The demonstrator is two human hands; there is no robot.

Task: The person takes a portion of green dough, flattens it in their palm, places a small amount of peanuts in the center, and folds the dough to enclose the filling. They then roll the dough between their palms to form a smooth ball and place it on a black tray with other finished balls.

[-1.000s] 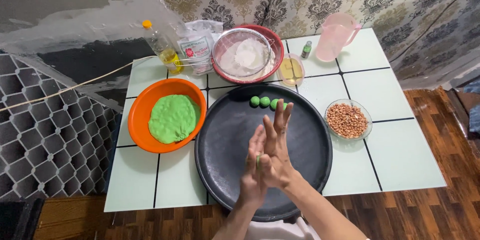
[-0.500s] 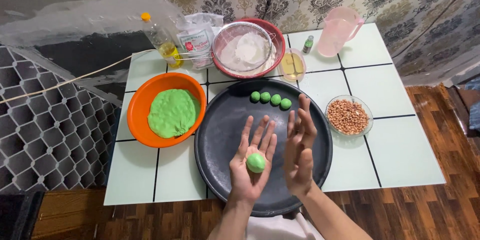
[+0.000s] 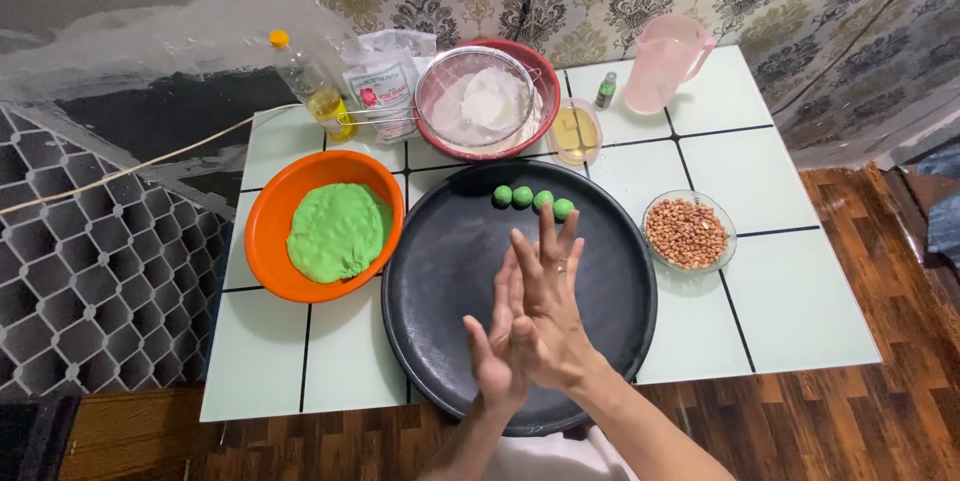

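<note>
Pressed together again, palm to palm: right hand (image 3: 550, 301) over left hand (image 3: 497, 353), fingers flat and spread, above the black tray (image 3: 440, 271). Green dough ball, bare on the left palm half a second earlier, now hidden between them. Four green balls (image 3: 533, 201) beyond the fingertips, unmoved.

White tiled table (image 3: 790, 311) with dark grout lines, set against a damask-patterned wall. Back left: clear oil bottle (image 3: 308, 89) with a yellow cap, just beside a white plastic bag (image 3: 381, 83). Red bowl (image 3: 535, 91) holding a wire sieve (image 3: 487, 101) with white flour in it. Right of it, a small glass bowl of yellow liquid (image 3: 575, 132), then a tiny green-capped vial (image 3: 606, 91) and a pink jug (image 3: 664, 64) near the back edge. Glass dish of peanuts (image 3: 687, 232) on the right side. Honeycomb panel (image 3: 90, 271) left of the table. Dark wooden floor (image 3: 880, 421).
</note>
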